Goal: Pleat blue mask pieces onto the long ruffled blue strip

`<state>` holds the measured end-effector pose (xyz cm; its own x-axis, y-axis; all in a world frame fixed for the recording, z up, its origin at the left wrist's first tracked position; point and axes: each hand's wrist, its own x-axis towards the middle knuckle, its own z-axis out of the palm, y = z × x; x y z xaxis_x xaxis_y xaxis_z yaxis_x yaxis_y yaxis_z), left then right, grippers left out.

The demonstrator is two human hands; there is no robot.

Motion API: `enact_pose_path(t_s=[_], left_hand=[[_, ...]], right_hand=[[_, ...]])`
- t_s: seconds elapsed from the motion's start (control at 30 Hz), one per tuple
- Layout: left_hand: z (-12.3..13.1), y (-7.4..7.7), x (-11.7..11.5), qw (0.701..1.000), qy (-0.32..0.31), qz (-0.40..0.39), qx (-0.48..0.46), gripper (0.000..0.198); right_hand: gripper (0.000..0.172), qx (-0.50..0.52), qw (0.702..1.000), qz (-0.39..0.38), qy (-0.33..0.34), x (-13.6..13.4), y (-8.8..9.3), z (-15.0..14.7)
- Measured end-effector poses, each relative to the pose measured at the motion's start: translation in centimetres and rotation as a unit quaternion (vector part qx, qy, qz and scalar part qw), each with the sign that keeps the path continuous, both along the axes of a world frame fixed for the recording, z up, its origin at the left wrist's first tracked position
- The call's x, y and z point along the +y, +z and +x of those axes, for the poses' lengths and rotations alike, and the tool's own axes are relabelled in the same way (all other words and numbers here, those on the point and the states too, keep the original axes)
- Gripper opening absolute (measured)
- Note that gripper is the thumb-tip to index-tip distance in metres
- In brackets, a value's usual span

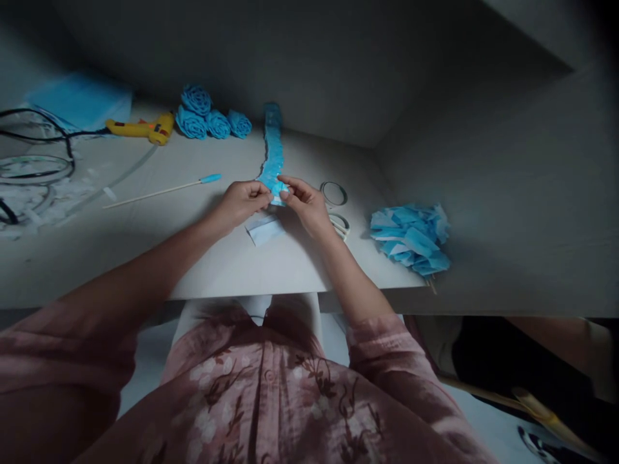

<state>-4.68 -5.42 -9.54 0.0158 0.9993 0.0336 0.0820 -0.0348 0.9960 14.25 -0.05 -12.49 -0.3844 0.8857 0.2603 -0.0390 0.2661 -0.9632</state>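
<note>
A crinkled blue paper strip [274, 149] runs away from me across the table, its near end raised between my hands. My left hand [246, 201] pinches the left edge of that end between thumb and fingers. From the other side, my right hand [305, 201] grips the right edge, with thumb and index finger on the strip. Just below them lies a folded pale piece [265, 229]. Scissors [339, 224] are partly hidden behind my right wrist, near a grey tape ring [333, 193]. To the left rests a thin stick [164, 193] with a blue-wrapped tip.
At the back stand several rolled blue paper roses [196, 116]. Left of them lie a yellow glue gun [145, 130] with its black cord and blue sheets [82, 103]. White scraps [43, 193] litter the left side. A ruffled blue bunch [411, 238] sits at the right edge.
</note>
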Motion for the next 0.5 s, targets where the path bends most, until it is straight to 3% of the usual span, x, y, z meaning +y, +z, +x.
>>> enact_pose_path(t_s=[0.27,0.5], left_hand=[[0.24,-0.16,0.04,0.997,0.021,-0.019,-0.072,0.018],[0.44,0.32,-0.38,0.999,0.015,-0.03,-0.04,0.017]], right_hand=[[0.054,-0.008,1.0,0.014,0.016,-0.32,0.13,-0.04],[0.053,0.013,1.0,0.002,0.005,-0.49,0.42,-0.11]])
